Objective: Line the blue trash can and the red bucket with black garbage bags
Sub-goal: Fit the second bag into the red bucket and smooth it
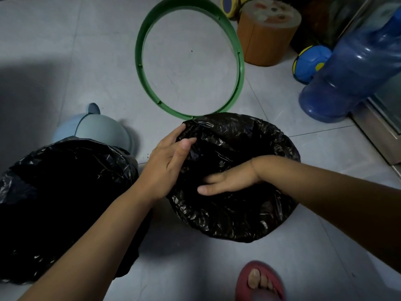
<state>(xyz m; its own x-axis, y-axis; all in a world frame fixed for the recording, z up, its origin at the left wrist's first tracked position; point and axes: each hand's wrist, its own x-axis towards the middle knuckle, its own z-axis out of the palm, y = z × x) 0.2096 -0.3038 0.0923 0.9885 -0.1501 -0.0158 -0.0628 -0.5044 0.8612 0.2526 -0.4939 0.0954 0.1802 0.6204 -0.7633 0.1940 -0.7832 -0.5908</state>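
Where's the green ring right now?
The green ring lies on the floor at upper centre of the head view, just beyond the right black bag, left of the orange tub.

Pale grey tile floor (97,51) w/ thin grout lines, dim light, big shadow (26,94) at left. Green ring (240,70) lies flat on it. Top right: orange stool (264,40), blue/yellow ball (310,61), blue water jug (347,72), beside a metal sill (373,131).
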